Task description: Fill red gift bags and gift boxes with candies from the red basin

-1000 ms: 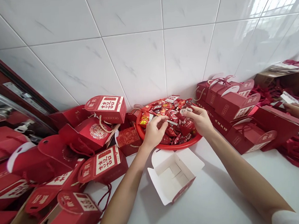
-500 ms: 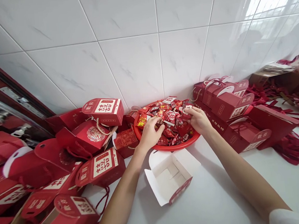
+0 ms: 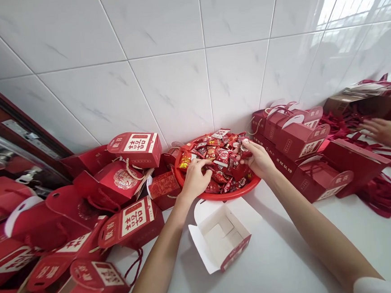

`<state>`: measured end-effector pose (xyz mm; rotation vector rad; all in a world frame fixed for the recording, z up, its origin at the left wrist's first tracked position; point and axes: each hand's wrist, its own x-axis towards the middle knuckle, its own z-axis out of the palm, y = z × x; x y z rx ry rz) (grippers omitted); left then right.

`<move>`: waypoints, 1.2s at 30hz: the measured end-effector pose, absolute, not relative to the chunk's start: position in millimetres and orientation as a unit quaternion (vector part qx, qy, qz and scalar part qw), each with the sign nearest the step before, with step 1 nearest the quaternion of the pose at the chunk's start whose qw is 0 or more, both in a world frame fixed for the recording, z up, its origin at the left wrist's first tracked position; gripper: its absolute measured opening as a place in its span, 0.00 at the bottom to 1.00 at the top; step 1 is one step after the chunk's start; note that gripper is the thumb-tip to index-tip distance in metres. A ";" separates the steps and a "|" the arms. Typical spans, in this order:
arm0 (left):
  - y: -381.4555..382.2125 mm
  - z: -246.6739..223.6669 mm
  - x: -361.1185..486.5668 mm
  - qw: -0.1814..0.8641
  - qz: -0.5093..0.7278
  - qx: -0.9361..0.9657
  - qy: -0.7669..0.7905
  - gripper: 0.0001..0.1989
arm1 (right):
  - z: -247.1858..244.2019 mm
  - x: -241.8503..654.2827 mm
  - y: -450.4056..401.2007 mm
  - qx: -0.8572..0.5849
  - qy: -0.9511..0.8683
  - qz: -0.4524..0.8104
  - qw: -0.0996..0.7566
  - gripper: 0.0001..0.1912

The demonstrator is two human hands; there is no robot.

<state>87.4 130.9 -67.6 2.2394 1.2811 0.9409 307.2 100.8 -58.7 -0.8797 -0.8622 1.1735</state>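
Reaching over a red basin, both hands of the person are at the small wrapped sweets which fill it in a heap. The left hand is above the left part of the heap; its grip is narrow, the thumb and forefinger apart by a small gap, while the other fingers are mostly hidden behind the hand. The right hand is at the right side of the basin, and its grip holds one red packet, partly covered by the fingers, with print too small to read.

On the tabletop, just in front of the basin, stands a white-lined box with its flaps spread, so its white inner floor and walls are visible.

Many red gift boxes are crowded at the left, overlapping, and the outermost are cut by the picture edge; what they contain I cannot tell. More handled boxes stand in a row at the right. Beyond them, a brown carton carries papers on top, and its inside is dark. Near red ribbons, another person's hand is blurred, its arm cut off by the right edge.
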 end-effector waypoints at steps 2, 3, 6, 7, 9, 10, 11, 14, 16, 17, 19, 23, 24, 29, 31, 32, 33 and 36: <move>129.0 -64.9 88.0 0.202 0.345 0.788 0.468 0.10 | -59.2 307.3 100.9 -0.390 -0.384 0.517 0.658 0.22; 128.2 -64.0 88.3 0.207 0.346 0.785 0.470 0.08 | -59.3 307.1 100.9 -0.390 -0.383 0.516 0.659 0.22; 126.6 -62.9 89.1 0.223 0.331 0.784 0.476 0.06 | -58.3 306.0 100.4 -0.386 -0.370 0.521 0.666 0.22; 126.4 -63.1 89.4 0.226 0.323 0.784 0.479 0.05 | -57.5 305.6 100.0 -0.383 -0.367 0.524 0.667 0.22; 126.4 -63.4 89.5 0.232 0.315 0.786 0.479 0.07 | -55.6 304.7 98.8 -0.379 -0.365 0.529 0.666 0.22; 126.6 -63.4 89.0 0.238 0.317 0.786 0.474 0.10 | -54.7 304.3 98.2 -0.378 -0.365 0.529 0.666 0.22; 126.9 -63.1 87.8 0.247 0.324 0.786 0.465 0.13 | -54.0 303.9 97.7 -0.378 -0.367 0.529 0.665 0.22; 127.7 -59.2 79.4 0.273 0.351 0.784 0.433 0.18 | -53.0 303.4 97.0 -0.380 -0.365 0.527 0.667 0.22; 127.1 -53.8 70.8 0.263 0.353 0.784 0.437 0.18 | -53.1 303.3 97.1 -0.380 -0.365 0.527 0.667 0.22; 126.0 -50.4 66.5 0.249 0.342 0.787 0.449 0.17 | -53.3 303.2 97.2 -0.379 -0.367 0.527 0.666 0.22; 121.7 -43.4 59.7 0.220 0.289 0.798 0.481 0.15 | -53.6 303.1 97.4 -0.380 -0.370 0.527 0.664 0.22; 108.1 -33.7 59.4 0.191 0.169 0.823 0.508 0.19 | -53.6 302.8 97.0 -0.383 -0.371 0.523 0.665 0.23; 105.4 -32.7 61.6 0.191 0.156 0.828 0.504 0.20 | -53.5 302.7 96.6 -0.384 -0.371 0.522 0.665 0.23; 104.9 -36.2 70.9 0.302 0.209 0.810 0.457 0.23 | -51.7 301.4 94.4 -0.388 -0.373 0.523 0.661 0.23; 108.9 -40.5 71.9 0.381 0.261 0.785 0.414 0.26 | -50.8 300.9 93.7 -0.389 -0.376 0.522 0.659 0.22; 111.0 -42.9 72.0 0.412 0.280 0.776 0.387 0.27 | -50.4 300.7 93.4 -0.389 -0.378 0.521 0.659 0.21; 112.8 -45.2 72.1 0.434 0.292 0.771 0.363 0.28 | -50.1 300.5 93.2 -0.389 -0.380 0.520 0.659 0.21; 116.7 -50.5 72.0 0.455 0.295 0.775 0.325 0.29 | -49.3 300.0 92.9 -0.389 -0.378 0.520 0.660 0.20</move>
